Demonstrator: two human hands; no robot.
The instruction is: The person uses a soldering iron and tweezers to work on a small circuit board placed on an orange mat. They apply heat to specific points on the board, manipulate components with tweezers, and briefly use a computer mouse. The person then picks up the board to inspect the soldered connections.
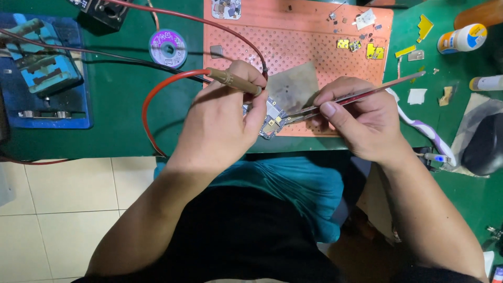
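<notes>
The left hand (222,123) grips a probe (236,81) over a small circuit board (272,123). The right hand (361,118) pinches tweezers (356,97) whose tips touch that board.

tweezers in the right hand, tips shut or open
Shut: the long metal tweezers in the right hand meet at their tips over the small circuit board.

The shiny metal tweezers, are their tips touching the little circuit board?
Touching. The head view shows the tips of the shiny metal tweezers, held in the right hand, resting on the small circuit board with no gap visible.
</notes>
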